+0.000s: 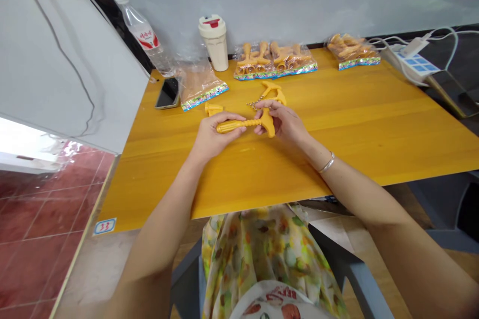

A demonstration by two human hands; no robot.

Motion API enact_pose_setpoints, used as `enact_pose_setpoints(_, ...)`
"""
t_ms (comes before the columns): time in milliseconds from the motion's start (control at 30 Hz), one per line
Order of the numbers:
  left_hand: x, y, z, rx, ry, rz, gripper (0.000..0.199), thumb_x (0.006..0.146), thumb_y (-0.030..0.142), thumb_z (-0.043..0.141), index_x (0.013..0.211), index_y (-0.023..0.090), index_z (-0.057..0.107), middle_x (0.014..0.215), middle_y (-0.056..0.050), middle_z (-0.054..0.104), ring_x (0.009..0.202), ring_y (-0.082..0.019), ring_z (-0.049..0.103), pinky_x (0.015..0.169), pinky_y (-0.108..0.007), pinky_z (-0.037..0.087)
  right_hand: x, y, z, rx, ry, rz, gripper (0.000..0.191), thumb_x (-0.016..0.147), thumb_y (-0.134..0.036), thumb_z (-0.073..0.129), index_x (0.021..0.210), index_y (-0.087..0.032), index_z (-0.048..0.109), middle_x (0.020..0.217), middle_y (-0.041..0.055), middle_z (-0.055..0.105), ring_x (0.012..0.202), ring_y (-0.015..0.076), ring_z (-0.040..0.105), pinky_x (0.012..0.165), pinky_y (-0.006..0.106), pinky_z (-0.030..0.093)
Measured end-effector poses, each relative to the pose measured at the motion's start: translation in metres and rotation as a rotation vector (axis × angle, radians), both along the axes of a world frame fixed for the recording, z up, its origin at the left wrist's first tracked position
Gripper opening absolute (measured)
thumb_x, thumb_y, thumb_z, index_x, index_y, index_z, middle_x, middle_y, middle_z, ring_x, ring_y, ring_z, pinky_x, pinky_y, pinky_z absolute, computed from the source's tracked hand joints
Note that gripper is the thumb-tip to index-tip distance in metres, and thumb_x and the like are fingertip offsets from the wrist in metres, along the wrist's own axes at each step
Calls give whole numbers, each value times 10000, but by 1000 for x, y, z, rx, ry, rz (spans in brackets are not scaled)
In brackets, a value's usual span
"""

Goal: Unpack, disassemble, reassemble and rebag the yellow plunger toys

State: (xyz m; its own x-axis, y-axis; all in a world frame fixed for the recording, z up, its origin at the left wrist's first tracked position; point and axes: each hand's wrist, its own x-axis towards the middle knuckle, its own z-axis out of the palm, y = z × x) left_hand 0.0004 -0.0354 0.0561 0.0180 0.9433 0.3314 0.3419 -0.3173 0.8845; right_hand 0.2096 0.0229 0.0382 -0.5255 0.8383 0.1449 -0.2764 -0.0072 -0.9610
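A yellow plastic tool (pixel 247 123) with a ribbed grip, a twisted shaft and a curved T-shaped head lies level between my hands. My left hand (pixel 212 135) is closed round its ribbed grip at the left. At the right, my right hand (pixel 285 122) pinches the curved head. Just behind my right hand lies a yellow curved part (pixel 272 88) with a small bead chain (pixel 254 103) beside it. A short yellow piece (pixel 214 109) rests on the table behind my left hand.
On the yellow table (pixel 355 129), a bottle (pixel 144 35), phone (pixel 168 93), flattened plastic bag (pixel 200 82) and lidded cup (pixel 214 42) stand or lie at the back left. Bags of yellow parts (pixel 275 60) line the back. A power strip (pixel 415 62) with cables is at the right.
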Motion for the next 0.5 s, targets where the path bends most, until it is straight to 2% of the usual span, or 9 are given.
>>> enact_pose_setpoints(67,-3,0,1,-1,-19,39,233,706,378,823,857,204,786,900,-48,770,826,-187,679,794,-298,537,3,0,2,91,-85,37,303,900,-334,528,1165,-228,630,984,23,700,751,144,710,769,349,618)
enact_pose_setpoints(133,-7,1,2,-13,-41,50,253,698,396,823,854,200,784,891,-46,765,788,-180,671,740,-285,534,5,-2,4,303,-207,39,376,900,-340,557,1261,-257,618,1147,61,698,961,197,710,895,417,594)
enact_pose_setpoints(200,-9,3,2,-6,-41,39,259,694,393,827,857,196,785,891,-47,764,795,-179,672,752,-286,536,6,-3,6,575,-350,-20,398,910,-394,609,1288,-273,623,1328,109,635,1213,267,620,1025,495,521)
enact_pose_setpoints(267,-10,3,1,13,-28,23,256,692,384,832,856,193,785,882,-47,766,815,-181,677,787,-291,541,7,-3,6,785,-472,-107,361,929,-468,625,1226,-267,664,1412,133,579,1341,305,520,1111,540,434)
enact_pose_setpoints(300,-10,4,0,21,-17,15,260,692,384,834,858,191,784,879,-46,767,821,-181,678,796,-293,543,6,-3,5,840,-506,-138,348,938,-511,617,1167,-258,686,1388,135,593,1329,309,524,1118,543,421)
enact_pose_setpoints(367,-9,4,-2,35,7,8,280,691,402,834,863,187,781,878,-47,769,817,-183,680,783,-295,548,6,-3,3,848,-521,-153,388,953,-594,572,1000,-232,707,1182,122,682,1148,284,624,1037,505,480)
enact_pose_setpoints(433,-8,3,-4,65,34,10,293,697,417,829,868,184,780,885,-51,773,826,-186,686,774,-296,554,5,-5,2,749,-500,-111,501,959,-663,519,819,-208,676,878,83,701,857,220,663,856,409,542)
enact_pose_setpoints(500,-7,3,-6,106,49,7,283,712,415,820,869,183,779,883,-51,775,831,-186,693,783,-297,557,3,-9,2,573,-462,-36,585,963,-705,468,707,-200,613,639,35,630,621,150,590,663,309,511)
